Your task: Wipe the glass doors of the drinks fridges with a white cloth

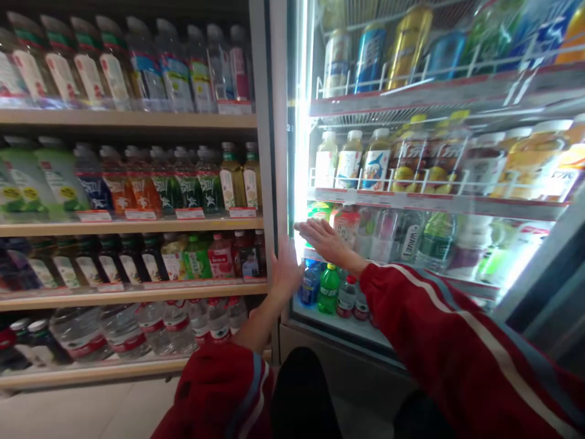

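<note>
My left hand (pixel 287 268) is raised with its fingers stretched out, against or just in front of the grey frame (pixel 273 152) of the drinks fridge; I cannot tell whether it touches. Close by on the right, my right hand (pixel 328 241) is held flat with fingers extended and nothing in it. It lies before a lower fridge shelf, near a pink-labelled bottle (pixel 346 223). Below the hands, a green bottle with a yellow cap (pixel 329 289), a blue bottle (pixel 310 285) and a red-capped bottle (pixel 347 296) stand on the fridge floor.
Left of the fridge, a wooden shelf unit (pixel 137 228) holds rows of bottled drinks, with large water bottles (pixel 123 329) at the bottom. Upper fridge racks carry cans (pixel 409 42) and juice bottles (pixel 350 158). My dark-clad knee (pixel 304 390) shows below, above the tiled floor (pixel 114 405).
</note>
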{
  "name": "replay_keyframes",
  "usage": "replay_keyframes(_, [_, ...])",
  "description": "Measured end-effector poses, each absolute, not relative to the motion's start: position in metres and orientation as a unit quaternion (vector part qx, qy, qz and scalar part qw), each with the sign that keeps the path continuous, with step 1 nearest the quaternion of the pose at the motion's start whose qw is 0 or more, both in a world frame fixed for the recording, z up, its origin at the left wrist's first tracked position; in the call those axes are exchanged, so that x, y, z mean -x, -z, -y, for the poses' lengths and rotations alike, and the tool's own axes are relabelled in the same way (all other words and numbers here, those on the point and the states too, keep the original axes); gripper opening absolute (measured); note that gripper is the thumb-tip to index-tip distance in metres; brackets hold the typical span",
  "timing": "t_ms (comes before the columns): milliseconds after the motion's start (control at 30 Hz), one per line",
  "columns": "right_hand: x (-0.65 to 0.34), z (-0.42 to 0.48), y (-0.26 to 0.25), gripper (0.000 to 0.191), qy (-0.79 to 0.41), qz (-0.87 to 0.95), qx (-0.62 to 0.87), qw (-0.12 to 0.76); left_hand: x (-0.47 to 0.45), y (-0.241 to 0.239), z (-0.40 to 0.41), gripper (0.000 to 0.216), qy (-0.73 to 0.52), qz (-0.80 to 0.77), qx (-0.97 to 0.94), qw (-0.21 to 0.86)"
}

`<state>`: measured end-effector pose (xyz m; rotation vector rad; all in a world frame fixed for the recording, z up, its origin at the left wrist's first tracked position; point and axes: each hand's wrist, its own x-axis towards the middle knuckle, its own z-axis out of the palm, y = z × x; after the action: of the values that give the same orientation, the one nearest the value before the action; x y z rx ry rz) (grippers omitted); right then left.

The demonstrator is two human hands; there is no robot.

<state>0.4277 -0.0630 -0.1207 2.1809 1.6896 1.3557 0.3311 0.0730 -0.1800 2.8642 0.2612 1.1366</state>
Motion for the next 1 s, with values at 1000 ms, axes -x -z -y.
replay_keyframes(1000, [-0.425, 0.069, 0.185, 0.047, -0.490, -0.540, -0.684, 0.023, -0.322, 0.215, -0.081, 0.062, -0.367, -0.060, -0.928, -0.018])
